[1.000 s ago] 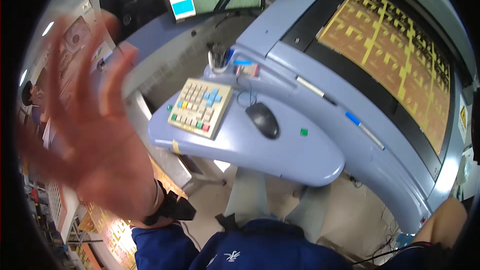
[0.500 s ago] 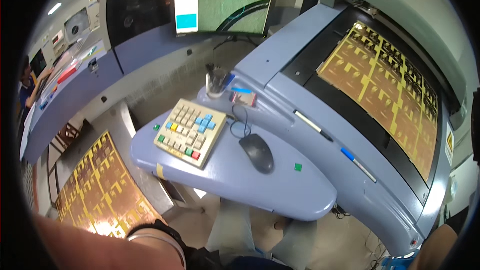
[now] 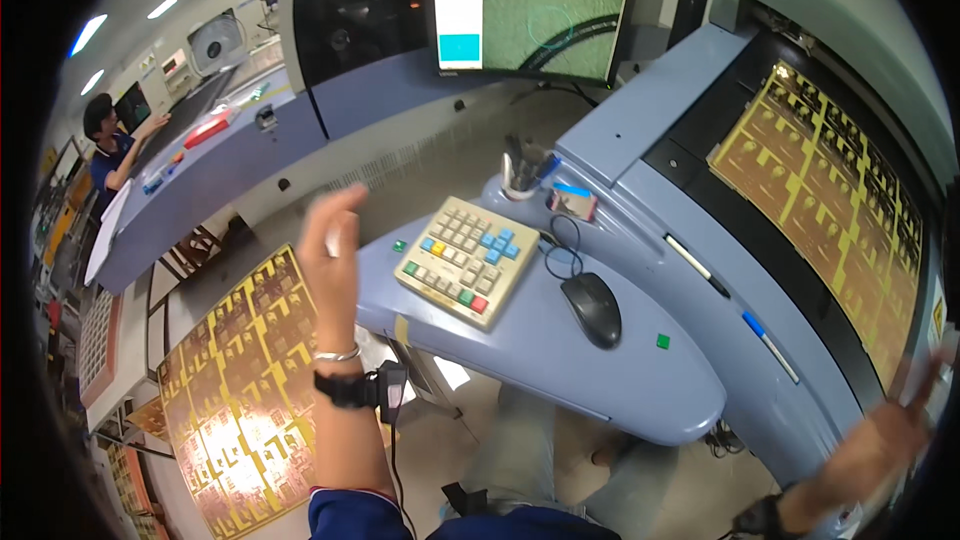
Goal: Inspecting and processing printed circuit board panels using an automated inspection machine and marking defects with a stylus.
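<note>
My left hand [image 3: 332,255] is raised in the air left of the cream keypad [image 3: 467,260], beside a copper-coloured panel [image 3: 232,365] with a yellow grid pattern. Motion smears its fingers, so whether they hold anything is unclear. A black strap with a cabled box [image 3: 391,388] and a metal bangle circle that wrist. At the lower right, my right hand [image 3: 888,440] is blurred, with fingers stretched up toward the near corner of the machine bed. Nothing shows in it. A second patterned panel [image 3: 825,195] lies on that black bed.
On the blue-grey armrest shelf [image 3: 640,390] lie a black mouse [image 3: 592,310] and a pen cup [image 3: 520,178]. Two markers [image 3: 697,265] rest along the machine's edge. A monitor [image 3: 535,15] stands behind. Another person [image 3: 115,150] works at the far left bench.
The view has swung left, so everything sits further right. My left hand has come up from the lower edge beside the left panel. My right hand has come into view.
</note>
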Tool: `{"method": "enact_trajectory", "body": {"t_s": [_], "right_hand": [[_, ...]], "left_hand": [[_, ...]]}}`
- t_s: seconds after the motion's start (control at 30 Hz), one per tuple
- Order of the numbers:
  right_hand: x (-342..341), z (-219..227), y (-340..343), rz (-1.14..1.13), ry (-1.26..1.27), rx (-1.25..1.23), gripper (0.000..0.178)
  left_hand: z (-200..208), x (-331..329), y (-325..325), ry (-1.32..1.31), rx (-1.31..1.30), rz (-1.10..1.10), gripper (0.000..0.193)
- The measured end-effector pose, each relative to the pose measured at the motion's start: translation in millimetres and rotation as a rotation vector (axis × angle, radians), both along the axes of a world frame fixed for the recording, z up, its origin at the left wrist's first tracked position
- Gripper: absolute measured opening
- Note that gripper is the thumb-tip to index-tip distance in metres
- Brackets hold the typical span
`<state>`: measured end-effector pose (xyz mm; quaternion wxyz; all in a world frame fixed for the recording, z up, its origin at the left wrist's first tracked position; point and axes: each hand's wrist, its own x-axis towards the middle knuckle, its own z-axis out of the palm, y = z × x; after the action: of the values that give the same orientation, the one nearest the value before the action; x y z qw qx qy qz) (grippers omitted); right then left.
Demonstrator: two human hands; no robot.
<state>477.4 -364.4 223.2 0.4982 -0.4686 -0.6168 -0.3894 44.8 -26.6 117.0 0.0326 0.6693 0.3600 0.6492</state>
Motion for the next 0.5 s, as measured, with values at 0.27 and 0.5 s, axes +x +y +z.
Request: {"method": "enact_trajectory", "body": {"t_s": [0.27,0.5], "right_hand": [[-50.2,-149.7,135.8,0.387,0.722,-0.536,0.029],[-76.3,-164.1,160.3,0.207,0.17,-0.647,0.038]], "left_hand": [[-126.9,-61.0,44.2,0.492,-0.549,0.179,0.025],[-118.4,-51.9,34.2,0.59,-0.502,0.205,0.025]]}}
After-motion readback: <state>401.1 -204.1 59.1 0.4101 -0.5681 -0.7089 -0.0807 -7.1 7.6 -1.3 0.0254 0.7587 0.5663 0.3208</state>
